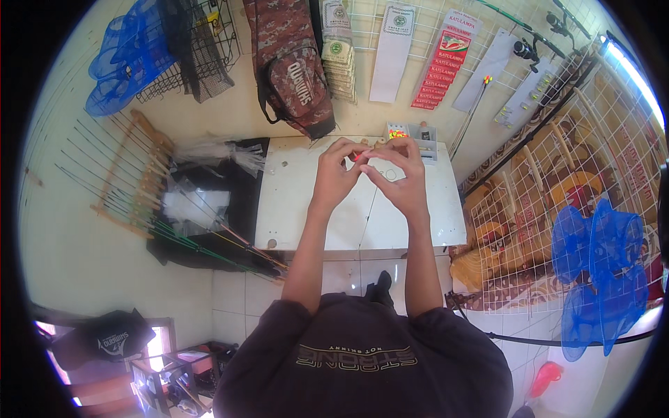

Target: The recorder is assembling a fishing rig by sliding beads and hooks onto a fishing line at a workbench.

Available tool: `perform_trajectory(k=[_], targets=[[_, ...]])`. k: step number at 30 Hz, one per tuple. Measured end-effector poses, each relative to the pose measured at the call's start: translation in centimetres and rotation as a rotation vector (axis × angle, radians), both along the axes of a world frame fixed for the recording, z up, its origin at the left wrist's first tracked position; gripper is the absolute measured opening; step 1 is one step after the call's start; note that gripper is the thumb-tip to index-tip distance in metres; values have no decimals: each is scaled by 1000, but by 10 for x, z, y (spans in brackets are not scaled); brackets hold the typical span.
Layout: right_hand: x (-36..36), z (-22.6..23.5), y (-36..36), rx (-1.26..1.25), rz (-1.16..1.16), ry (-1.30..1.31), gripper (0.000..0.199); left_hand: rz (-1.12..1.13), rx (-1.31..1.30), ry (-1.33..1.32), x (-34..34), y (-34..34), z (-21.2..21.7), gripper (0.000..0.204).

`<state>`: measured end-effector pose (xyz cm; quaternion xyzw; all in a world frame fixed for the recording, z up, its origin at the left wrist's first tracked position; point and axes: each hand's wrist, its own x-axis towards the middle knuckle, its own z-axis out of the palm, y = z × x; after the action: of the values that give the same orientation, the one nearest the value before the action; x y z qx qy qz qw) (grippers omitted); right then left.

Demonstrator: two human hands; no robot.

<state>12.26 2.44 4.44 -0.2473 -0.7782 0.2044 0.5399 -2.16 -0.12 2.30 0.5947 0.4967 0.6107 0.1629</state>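
Both my hands are raised over the white table (300, 202), their fingertips meeting in a pinch. A small red piece (357, 158) shows between the fingers of my left hand (334, 177); its kind is too small to tell. My right hand (409, 177) has thumb and forefinger curled together, touching the left fingertips. What the right fingertips pinch is too small to make out. A thin dark line (369, 209) runs down from near the hands past the table's front edge. Behind the right fingers, a loose loop of thin line (387, 174) is faintly visible.
A clear compartment box (426, 150) with small bright floats stands at the table's back. Left of the table, fishing rods (181, 233) lean in a wooden rack (143, 177). A camouflage rod bag (293, 76) hangs behind; blue mesh nets (603, 272) hang at right.
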Motion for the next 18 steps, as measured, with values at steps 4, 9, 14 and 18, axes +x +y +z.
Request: perform_trajectory(k=[4, 9, 14, 18], targets=[[-3, 2, 3, 60, -53, -11, 18, 14, -2, 18, 0, -1, 3, 13], [-3, -1, 7, -44, -40, 77, 9, 23, -23, 14, -4, 0, 1, 11], [-5, -3, 8, -88, -98, 115, 13, -43, -20, -100, -7, 2, -2, 10], [-4, -1, 8, -119, -136, 90, 18, -107, -4, -189, -9, 7, -9, 12]])
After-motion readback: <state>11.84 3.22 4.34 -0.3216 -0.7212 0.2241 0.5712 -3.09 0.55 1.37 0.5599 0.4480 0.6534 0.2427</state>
